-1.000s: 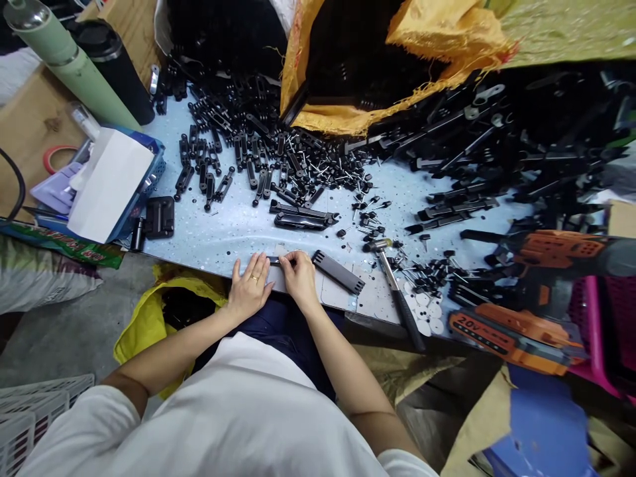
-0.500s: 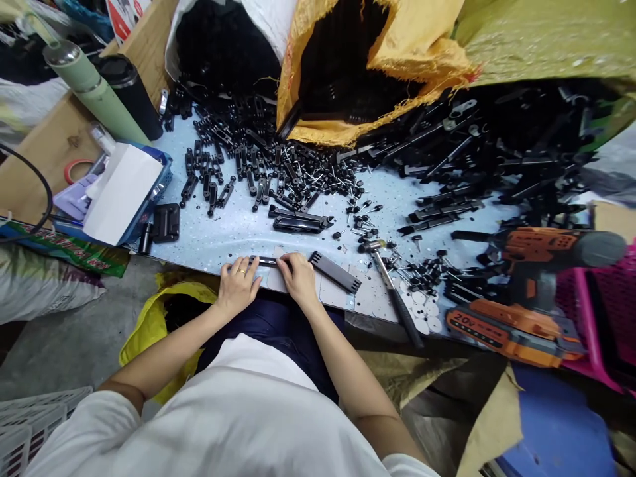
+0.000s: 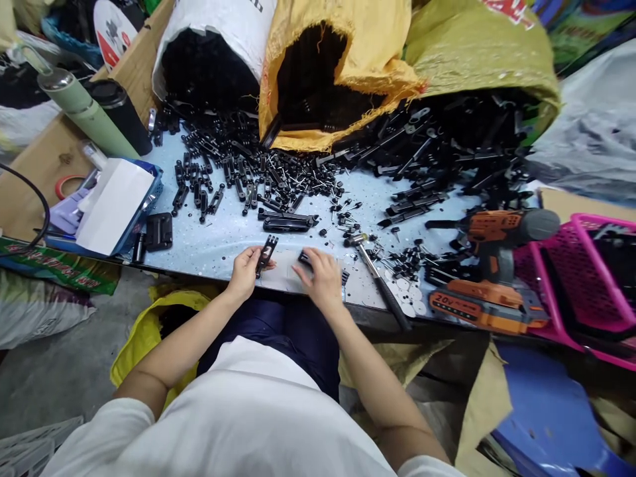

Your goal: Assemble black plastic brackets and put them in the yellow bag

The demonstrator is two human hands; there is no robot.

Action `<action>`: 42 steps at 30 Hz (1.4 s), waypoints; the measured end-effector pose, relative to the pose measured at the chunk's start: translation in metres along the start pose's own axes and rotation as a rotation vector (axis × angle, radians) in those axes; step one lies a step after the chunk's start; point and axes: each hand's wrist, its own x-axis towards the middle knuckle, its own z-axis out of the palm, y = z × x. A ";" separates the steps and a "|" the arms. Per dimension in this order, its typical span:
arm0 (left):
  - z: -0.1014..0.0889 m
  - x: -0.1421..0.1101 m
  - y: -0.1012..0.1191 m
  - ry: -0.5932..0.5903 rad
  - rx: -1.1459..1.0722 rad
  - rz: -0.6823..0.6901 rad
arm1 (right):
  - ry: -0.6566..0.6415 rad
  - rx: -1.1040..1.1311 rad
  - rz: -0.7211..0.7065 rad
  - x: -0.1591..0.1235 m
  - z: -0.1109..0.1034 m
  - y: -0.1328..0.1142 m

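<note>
My left hand (image 3: 243, 273) pinches a small black slotted bracket (image 3: 267, 254), tilted up above the front edge of the bench. To the right, my right hand (image 3: 322, 278) hovers at a longer black bar with pronged ends (image 3: 344, 277), its fingers and thumb apart. The hand covers most of that bar, so whether it touches it I cannot tell. Beyond them lie assembled black pieces (image 3: 288, 222) on the blue worktop (image 3: 213, 232). Right of my right hand rests a hammer (image 3: 380, 278) with a black handle.
An orange cordless drill (image 3: 489, 271) stands at the right beside a pink basket (image 3: 586, 278). Heaps of black brackets (image 3: 238, 159) and pins spill from a white sack (image 3: 213, 20) and a yellow sack (image 3: 368, 40). A green bottle (image 3: 82, 109) stands at left.
My left hand has lifted the black bracket from the bench edge and tilted it. My right hand has left the bracket and moved right, over the longer bar. The view has shifted somewhat.
</note>
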 end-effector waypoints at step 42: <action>0.037 -0.007 -0.019 -0.054 1.062 0.534 | -0.109 0.074 0.126 0.061 -0.047 0.038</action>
